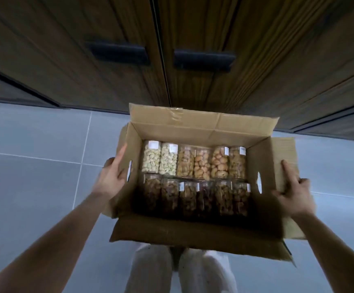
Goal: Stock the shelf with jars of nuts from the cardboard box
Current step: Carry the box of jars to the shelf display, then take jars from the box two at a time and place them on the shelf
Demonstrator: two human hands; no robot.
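Both hands grip the cardboard box; shadow obscures the near jars.

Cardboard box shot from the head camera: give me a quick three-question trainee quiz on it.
1. True or false: the cardboard box has its top flaps open.
2. How many rows of jars lie in it?
A) one B) two C) four
3. Fill in: the left hand and right hand grip the box's ____ sides.

Key:
1. True.
2. B; the far row holds paler nuts than the near row.
3. Opposite; the cabinet doors ahead are shut.
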